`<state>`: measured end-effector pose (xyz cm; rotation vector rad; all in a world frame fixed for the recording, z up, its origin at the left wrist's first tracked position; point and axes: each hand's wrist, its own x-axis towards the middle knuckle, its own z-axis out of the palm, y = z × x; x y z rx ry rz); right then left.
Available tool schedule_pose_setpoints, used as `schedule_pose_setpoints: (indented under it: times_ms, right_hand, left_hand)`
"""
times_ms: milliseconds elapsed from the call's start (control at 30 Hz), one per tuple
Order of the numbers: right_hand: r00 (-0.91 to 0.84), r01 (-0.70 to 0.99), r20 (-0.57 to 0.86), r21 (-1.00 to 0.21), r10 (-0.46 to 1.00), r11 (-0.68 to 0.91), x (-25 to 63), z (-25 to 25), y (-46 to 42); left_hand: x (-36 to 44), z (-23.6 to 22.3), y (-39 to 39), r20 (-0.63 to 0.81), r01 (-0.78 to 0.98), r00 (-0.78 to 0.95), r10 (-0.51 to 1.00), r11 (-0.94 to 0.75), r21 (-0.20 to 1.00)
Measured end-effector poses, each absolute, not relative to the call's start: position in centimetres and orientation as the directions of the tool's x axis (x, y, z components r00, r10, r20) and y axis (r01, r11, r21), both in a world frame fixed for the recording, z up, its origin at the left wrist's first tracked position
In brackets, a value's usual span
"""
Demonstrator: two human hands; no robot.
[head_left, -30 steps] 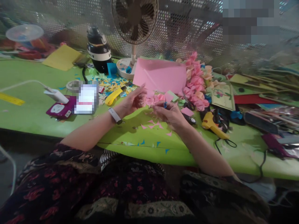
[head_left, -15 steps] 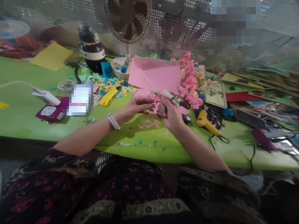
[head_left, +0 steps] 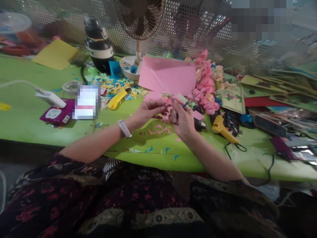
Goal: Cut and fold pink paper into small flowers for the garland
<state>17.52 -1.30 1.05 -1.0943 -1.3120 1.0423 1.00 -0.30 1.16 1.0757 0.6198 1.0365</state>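
Observation:
Above the green table, my left hand (head_left: pixel 150 113), with a white watch band (head_left: pixel 124 128) on its wrist, has thumb and fingers brought together at a small pink paper piece (head_left: pixel 169 101). My right hand (head_left: pixel 182 119) faces it, its fingers curled and its thumb pinching at the same piece. A blue band shows on a right finger. The fingertips hide much of the paper, and its exact shape is blurred. Pink paper scraps (head_left: pixel 160 129) lie below the hands. Behind them rests a large pink sheet (head_left: pixel 168 74), with pink paper flowers (head_left: pixel 206 86) heaped at its right.
Scissors (head_left: pixel 198 108) and a yellow glue gun (head_left: pixel 224 129) lie to the right. Leftward are a yellow cutter (head_left: pixel 117 99), a phone (head_left: pixel 86 102) and a purple box (head_left: pixel 58 114). A black bottle (head_left: pixel 99 49) and a fan (head_left: pixel 140 19) stand at the back.
The whole view has shifted a little, so most things appear slightly farther right. Both hands keep nearly the same pose around the pink paper, with only slight finger movement.

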Motion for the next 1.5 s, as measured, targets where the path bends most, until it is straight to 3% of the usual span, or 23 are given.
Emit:
schedule_pose_setpoints:
  times_ms: [300, 433, 600, 800, 1067, 1500]
  right_hand:
    - [-0.013, 0.008, 0.148, -0.989, 0.989, 0.148, 17.7, 1.4, -1.1]
    - [-0.06, 0.192, 0.184, -0.962, 0.981, 0.192, 18.3, 2.5, -1.2]
    - [-0.146, 0.585, 0.362, -0.719, 0.921, 0.376, 18.4, 3.1, -1.7]
    - [-0.213, 0.733, 0.51, -0.481, 0.833, 0.481, 18.6, 3.1, -1.5]
    - [-0.291, 0.745, 0.564, -0.373, 0.773, 0.553, 18.8, 3.2, -1.5]
    - [-0.345, 0.664, 0.574, -0.41, 0.743, 0.626, 18.7, 3.4, -1.7]
  left_hand:
    - [0.6, 1.1, 0.3, 0.085, -0.328, 0.369, 0.926, 0.044, 0.944]
    - [-0.2, 1.2, 1.5, 0.071, -0.298, 0.328, 0.942, 0.032, 0.954]
    - [-0.7, 1.6, 1.8, 0.059, -0.264, 0.349, 0.935, 0.037, 0.964]
    - [-0.9, 2.4, 1.4, 0.119, -0.257, 0.381, 0.917, -0.019, 0.966]
    - [-1.0, 2.5, 1.3, 0.158, -0.163, 0.347, 0.924, -0.106, 0.981]
    - [-0.7, 2.4, 1.1, 0.256, -0.245, 0.327, 0.91, -0.18, 0.953]
